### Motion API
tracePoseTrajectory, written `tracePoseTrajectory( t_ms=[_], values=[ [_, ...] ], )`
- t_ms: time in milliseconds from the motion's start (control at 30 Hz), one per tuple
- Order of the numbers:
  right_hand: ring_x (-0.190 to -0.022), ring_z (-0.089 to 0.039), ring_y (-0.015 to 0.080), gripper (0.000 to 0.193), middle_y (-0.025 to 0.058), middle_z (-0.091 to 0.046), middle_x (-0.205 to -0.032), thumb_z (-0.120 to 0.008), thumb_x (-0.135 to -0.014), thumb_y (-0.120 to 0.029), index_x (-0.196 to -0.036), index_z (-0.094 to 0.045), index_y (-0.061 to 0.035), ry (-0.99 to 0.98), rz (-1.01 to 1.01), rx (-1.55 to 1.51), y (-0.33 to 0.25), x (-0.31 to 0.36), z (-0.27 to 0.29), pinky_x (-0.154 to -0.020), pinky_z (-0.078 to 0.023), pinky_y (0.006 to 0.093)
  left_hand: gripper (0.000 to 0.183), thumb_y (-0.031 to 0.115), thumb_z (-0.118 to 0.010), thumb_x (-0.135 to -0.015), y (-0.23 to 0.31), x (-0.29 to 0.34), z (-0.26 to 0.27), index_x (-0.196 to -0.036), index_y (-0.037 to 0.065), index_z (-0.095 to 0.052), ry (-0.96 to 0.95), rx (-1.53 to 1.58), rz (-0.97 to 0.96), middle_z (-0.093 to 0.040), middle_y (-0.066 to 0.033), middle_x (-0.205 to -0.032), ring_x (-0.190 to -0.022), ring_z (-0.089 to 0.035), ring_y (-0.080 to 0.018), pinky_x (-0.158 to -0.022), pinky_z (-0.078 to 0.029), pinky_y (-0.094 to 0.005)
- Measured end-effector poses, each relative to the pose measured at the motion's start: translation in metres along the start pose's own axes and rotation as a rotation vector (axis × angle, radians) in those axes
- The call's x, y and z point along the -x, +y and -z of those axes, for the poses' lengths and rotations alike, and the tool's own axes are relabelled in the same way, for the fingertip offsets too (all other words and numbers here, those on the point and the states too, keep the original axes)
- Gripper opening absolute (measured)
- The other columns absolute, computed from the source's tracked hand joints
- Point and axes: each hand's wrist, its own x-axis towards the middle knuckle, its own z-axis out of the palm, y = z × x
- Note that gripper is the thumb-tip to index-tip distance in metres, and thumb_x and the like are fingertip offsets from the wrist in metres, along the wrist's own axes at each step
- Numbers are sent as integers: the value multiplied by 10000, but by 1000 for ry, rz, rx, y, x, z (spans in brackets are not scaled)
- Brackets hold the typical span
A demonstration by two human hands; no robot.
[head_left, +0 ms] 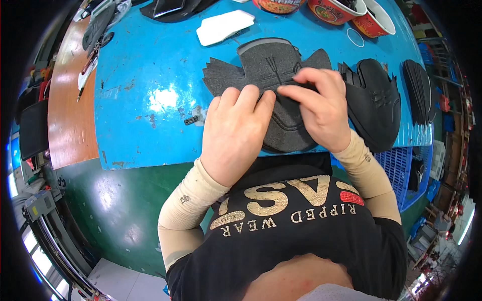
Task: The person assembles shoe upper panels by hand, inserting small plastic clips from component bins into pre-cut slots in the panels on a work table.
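Dark grey felt-like shoe uppers (288, 133), cut with jagged side flaps, lie in front of me near the table's edge. Thin black cords (271, 65) form a V on the top piece, with a seam curving below. My left hand (236, 125) presses on its left half, fingers bent and gripping the material at the middle. Just across from it, my right hand (324, 105) has thumb and forefinger drawn together over the piece. Whatever lies between those fingertips is too small to make out. A small black bundle of short strips (191, 120) rests left of my left hand.
More black uppers (374, 108) are stacked at the right, beside a pile of narrow black pieces (419, 93). A white cut piece (225, 27) and red food tubs (334, 10) stand along the far side. Scissors (103, 41) lie far left; a blue crate (396, 170) sits below the table.
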Motion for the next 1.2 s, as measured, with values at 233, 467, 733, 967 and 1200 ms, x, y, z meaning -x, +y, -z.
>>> tracePoseTrajectory(
  t_ms=[233,467,733,967,1200],
  values=[
    [-849,-563,216,310,70,-621,-934,-577,-753,154,-930,-704,-68,229,-275,-267,-4,39,14,-718,-451,296,182,-62,-664,-791,-52,40,5,-957,13,-673,532,150,314,-663,-130,-907,-798,-637,-277,-703,-509,-351],
    [-883,-580,228,288,84,-628,-954,-581,-753,146,-920,-700,-56,234,-276,-296,-3,39,13,-754,-467,308,226,-41,-604,-827,-100,59,11,-1031,13,-684,92,-69,261,-628,-143,-1009,-913,-610,-323,-788,-491,-402],
    [-919,-583,180,228,98,-617,-1007,-576,-810,147,-918,-689,-19,240,-326,-381,4,45,18,-752,-471,258,220,27,-693,-777,-70,65,9,-996,40,-674,43,74,196,-616,-102,-933,-852,-591,-305,-751,-483,-400],
    [-947,-599,200,251,123,-626,-1030,-649,-804,109,-1031,-640,4,177,-277,-692,-22,24,26,-810,-477,283,202,-90,-668,-842,-3,40,14,-1024,-16,-620,390,1256,415,-641,-99,-1025,-905,-630,-155,-762,-515,-266],
    [-878,-634,185,198,106,-650,-980,-705,-808,65,-967,-613,-11,78,-443,-1040,-33,32,15,-775,-489,267,255,-147,-615,-855,20,18,-19,-1072,-33,-543,278,1330,93,-581,-170,-1118,-977,-629,-192,-853,-549,-307]
  ],
)
